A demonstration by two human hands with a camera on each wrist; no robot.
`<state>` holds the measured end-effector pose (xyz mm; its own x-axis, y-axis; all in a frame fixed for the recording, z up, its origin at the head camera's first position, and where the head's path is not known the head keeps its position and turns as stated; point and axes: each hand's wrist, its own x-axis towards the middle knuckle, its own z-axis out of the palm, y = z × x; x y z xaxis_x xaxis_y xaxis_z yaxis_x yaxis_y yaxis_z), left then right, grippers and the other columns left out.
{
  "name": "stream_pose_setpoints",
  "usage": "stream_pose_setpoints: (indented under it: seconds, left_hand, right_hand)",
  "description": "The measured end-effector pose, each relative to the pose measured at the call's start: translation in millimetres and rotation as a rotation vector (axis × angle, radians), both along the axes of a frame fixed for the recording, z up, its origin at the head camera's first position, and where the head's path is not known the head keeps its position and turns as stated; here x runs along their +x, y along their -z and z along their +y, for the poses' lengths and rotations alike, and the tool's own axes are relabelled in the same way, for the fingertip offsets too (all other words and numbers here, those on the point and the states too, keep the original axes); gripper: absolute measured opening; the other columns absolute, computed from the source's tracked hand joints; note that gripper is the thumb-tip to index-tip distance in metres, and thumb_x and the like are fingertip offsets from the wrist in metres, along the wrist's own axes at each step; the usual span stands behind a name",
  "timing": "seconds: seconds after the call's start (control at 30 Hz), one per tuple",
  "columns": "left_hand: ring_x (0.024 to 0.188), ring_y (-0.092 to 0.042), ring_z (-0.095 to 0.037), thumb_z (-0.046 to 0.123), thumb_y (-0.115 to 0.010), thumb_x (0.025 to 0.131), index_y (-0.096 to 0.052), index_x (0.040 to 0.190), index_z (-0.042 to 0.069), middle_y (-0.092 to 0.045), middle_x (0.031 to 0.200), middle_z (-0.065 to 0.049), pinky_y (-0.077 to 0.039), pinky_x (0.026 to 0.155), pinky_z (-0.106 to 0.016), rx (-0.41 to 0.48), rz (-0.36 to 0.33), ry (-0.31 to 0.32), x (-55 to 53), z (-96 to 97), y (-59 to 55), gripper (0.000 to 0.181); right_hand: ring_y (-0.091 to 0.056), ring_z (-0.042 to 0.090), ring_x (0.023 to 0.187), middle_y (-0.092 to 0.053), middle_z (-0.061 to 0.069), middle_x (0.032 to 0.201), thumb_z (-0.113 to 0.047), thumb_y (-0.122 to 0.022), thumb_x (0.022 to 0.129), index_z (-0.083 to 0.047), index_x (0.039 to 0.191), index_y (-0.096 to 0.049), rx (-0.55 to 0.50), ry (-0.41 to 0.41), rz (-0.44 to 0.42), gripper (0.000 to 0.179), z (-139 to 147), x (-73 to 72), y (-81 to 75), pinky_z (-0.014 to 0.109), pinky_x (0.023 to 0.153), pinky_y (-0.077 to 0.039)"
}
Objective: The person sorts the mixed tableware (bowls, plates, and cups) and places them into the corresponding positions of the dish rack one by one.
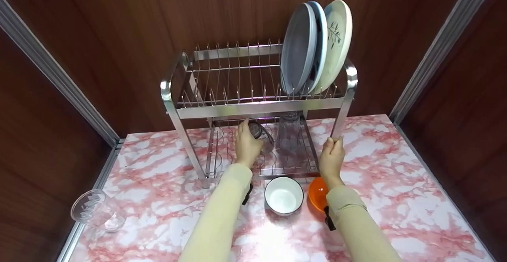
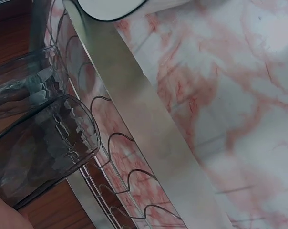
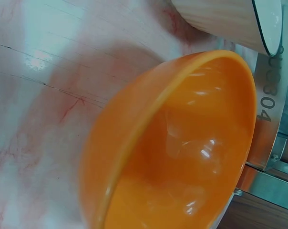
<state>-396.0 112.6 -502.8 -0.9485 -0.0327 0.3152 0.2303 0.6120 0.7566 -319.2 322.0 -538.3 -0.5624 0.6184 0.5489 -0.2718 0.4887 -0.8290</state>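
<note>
My left hand (image 1: 248, 145) reaches under the top tier of a metal dish rack (image 1: 257, 111) and grips a clear drinking glass (image 1: 267, 142) over the lower wire shelf. In the left wrist view, fingers (image 2: 5, 214) show at the corner beside that glass (image 2: 44, 152); whether its base touches the wires I cannot tell. A second clear glass (image 1: 290, 131) stands on the shelf to its right. My right hand (image 1: 332, 159) holds the rack's right front leg, fingers curled at it. Below that hand sits an orange bowl (image 1: 317, 192), partly hidden by the wrist.
A white bowl (image 1: 284, 196) with a dark rim stands before the rack, left of the orange one. Several plates (image 1: 303, 48) stand upright in the top tier's right side. Another clear glass (image 1: 99, 210) is at the table's left edge. Wooden walls (image 1: 119, 36) enclose the marbled table (image 1: 158, 210).
</note>
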Motion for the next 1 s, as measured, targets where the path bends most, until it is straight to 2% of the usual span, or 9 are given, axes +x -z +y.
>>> stream_pose_setpoints:
  seconds: [0.2, 0.3, 0.5, 0.6, 0.77, 1.0]
  left_hand:
    - [0.124, -0.044, -0.031, 0.004, -0.075, 0.062, -0.042, 0.136, 0.008, -0.043, 0.136, -0.013, -0.036, 0.105, -0.041, -0.033, 0.01, 0.022, -3.6, 1.2, -0.5, 0.081]
    - [0.121, -0.045, -0.03, 0.0, -0.072, 0.063, -0.042, 0.137, 0.009, -0.042, 0.133, -0.013, -0.042, 0.099, -0.038, -0.027, -0.01, 0.044, -5.2, 2.3, -1.4, 0.08]
    - [0.126, -0.042, -0.027, 0.0, -0.07, 0.069, -0.036, 0.141, 0.011, -0.039, 0.136, -0.013, -0.043, 0.099, -0.034, -0.046, -0.065, 0.065, -8.8, 4.2, -3.2, 0.081]
    - [0.127, -0.043, -0.029, 0.001, -0.07, 0.07, -0.035, 0.14, 0.007, -0.038, 0.138, -0.015, -0.04, 0.103, -0.034, -0.077, -0.036, 0.081, -10.2, 4.8, -4.2, 0.078]
    - [0.126, -0.044, -0.034, 0.002, -0.072, 0.072, -0.036, 0.138, 0.002, -0.037, 0.139, -0.02, -0.034, 0.108, -0.036, -0.129, 0.031, 0.126, -12.8, 4.7, -6.6, 0.074]
    - [0.122, -0.047, -0.037, 0.009, -0.074, 0.074, -0.037, 0.137, 0.002, -0.035, 0.142, -0.02, -0.037, 0.106, -0.038, -0.247, 0.036, 0.132, -16.0, 5.7, -9.3, 0.074]
  right_hand:
    - [-0.038, 0.011, 0.063, -0.042, 0.001, 0.068, -0.03, -0.038, 0.097, 0.004, 0.089, -0.045, 0.008, 0.012, -0.015, 0.036, -0.5, 1.0, 1.9, 0.024, 0.061, -0.033]
    - [-0.039, 0.013, 0.063, -0.042, 0.002, 0.068, -0.026, -0.038, 0.098, 0.005, 0.09, -0.045, 0.004, 0.008, -0.024, 0.033, -1.4, 1.7, 3.3, 0.024, 0.061, -0.033]
    - [-0.039, 0.012, 0.062, -0.043, 0.002, 0.068, -0.014, -0.041, 0.097, 0.004, 0.089, -0.045, -0.01, -0.007, -0.029, 0.02, -4.0, 2.1, 3.6, 0.023, 0.06, -0.034]
    - [-0.039, 0.01, 0.062, -0.042, 0.001, 0.068, -0.014, -0.041, 0.097, 0.003, 0.087, -0.044, -0.011, -0.007, -0.023, 0.019, -3.6, 1.5, 2.9, 0.023, 0.059, -0.034]
    - [-0.038, 0.012, 0.063, -0.04, 0.0, 0.068, -0.028, -0.038, 0.097, 0.002, 0.085, -0.043, -0.005, -0.009, -0.027, 0.033, -2.6, 0.7, 3.6, 0.024, 0.061, -0.033]
    - [-0.038, 0.012, 0.062, -0.04, 0.0, 0.068, -0.026, -0.039, 0.097, 0.003, 0.086, -0.042, 0.006, 0.0, -0.016, 0.031, -0.1, 0.6, 5.8, 0.024, 0.059, -0.032]
